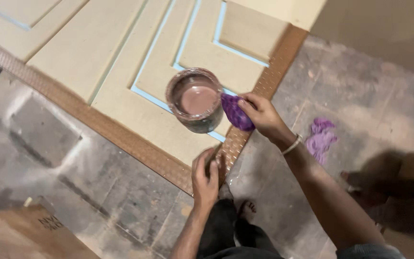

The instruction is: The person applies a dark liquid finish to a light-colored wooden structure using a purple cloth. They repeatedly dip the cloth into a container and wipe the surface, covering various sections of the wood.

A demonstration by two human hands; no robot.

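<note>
A cream wooden door panel point(120, 57) with pale blue grooves and a brown textured border lies flat on the floor. On it stands an open tin point(195, 100) of brownish-pink paint or stain. My right hand point(260, 114) pinches a purple cloth point(235, 112) right beside the tin's rim. My left hand point(205, 176) rests on the panel's brown border at its near corner, fingers curled over the edge. My legs and a bare foot point(247, 209) show below.
A second crumpled purple rag point(321, 137) lies on the grey concrete floor to the right. A brown board point(20, 235) sits at the bottom left. A dark shadowed shape occupies the right edge. A beige wall rises at top right.
</note>
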